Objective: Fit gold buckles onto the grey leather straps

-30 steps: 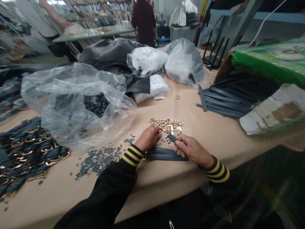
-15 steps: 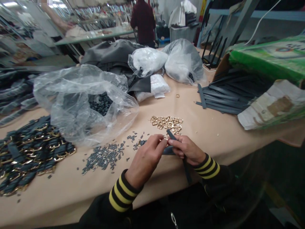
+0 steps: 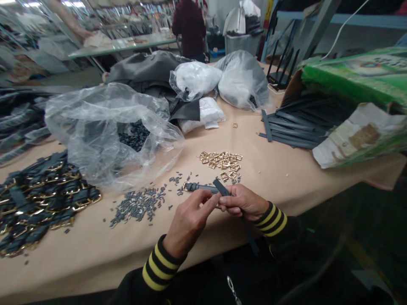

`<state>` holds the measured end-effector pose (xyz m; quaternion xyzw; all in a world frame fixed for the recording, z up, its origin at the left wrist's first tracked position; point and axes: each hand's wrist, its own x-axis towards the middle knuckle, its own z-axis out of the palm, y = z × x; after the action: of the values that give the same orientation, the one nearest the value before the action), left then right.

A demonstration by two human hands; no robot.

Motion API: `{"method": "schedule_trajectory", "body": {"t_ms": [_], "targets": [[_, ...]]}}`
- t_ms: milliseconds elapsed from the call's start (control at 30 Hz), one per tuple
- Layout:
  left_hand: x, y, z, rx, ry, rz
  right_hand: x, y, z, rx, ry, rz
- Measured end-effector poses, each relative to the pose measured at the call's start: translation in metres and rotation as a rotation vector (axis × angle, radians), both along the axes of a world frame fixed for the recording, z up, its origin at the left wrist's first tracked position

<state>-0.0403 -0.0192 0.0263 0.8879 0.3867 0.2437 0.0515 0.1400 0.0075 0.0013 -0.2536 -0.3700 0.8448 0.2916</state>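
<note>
My right hand (image 3: 244,202) is closed around a dark grey strap (image 3: 252,242); one end sticks up past the fingers and the other hangs over the table edge. Thumb and fingers of my left hand (image 3: 192,217) are pinched together against the strap near its upper end. A small glint shows under those fingertips, but what they hold is hidden. Just beyond my hands lies a strap with a gold buckle (image 3: 199,187). Farther back is a pile of loose gold buckles (image 3: 222,161). Small dark strap loops (image 3: 136,206) are scattered left of my left hand.
A heap of buckled straps (image 3: 41,199) covers the table's left side. Behind the loops sits an open plastic bag (image 3: 104,135) of dark pieces. At right, a green carton (image 3: 356,80) spills flat straps (image 3: 295,123). A person (image 3: 190,29) stands in the background.
Both hands have moved slightly toward me and left with the strap. The buckled strap on the table, formerly mostly covered by my hands, now shows more.
</note>
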Motion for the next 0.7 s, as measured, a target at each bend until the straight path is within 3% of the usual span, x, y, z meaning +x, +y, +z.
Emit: {"method": "schedule_trajectory", "body": {"t_ms": [100, 267, 333, 400, 533, 700], "targets": [[0.004, -0.005, -0.005, -0.138, -0.184, 0.057, -0.005, -0.003, 0.0, 0.1, -0.088, -0.089], [0.016, -0.012, -0.01, -0.926, -0.918, 0.308, -0.009, -0.004, 0.003, 0.378, -0.37, -0.278], [0.018, -0.012, -0.012, -1.108, -1.128, 0.347, -0.009, -0.005, 0.005, 0.456, -0.46, -0.283], [0.019, -0.012, -0.013, -1.116, -1.172, 0.39, -0.01, -0.006, 0.005, 0.505, -0.519, -0.258], [0.017, -0.011, -0.006, -0.985, -1.055, 0.475, -0.01, -0.009, 0.006, 0.555, -0.646, -0.263], [0.014, -0.013, 0.008, -0.929, -0.926, 0.46, -0.007, -0.009, 0.004, 0.41, -0.698, -0.162]]}}
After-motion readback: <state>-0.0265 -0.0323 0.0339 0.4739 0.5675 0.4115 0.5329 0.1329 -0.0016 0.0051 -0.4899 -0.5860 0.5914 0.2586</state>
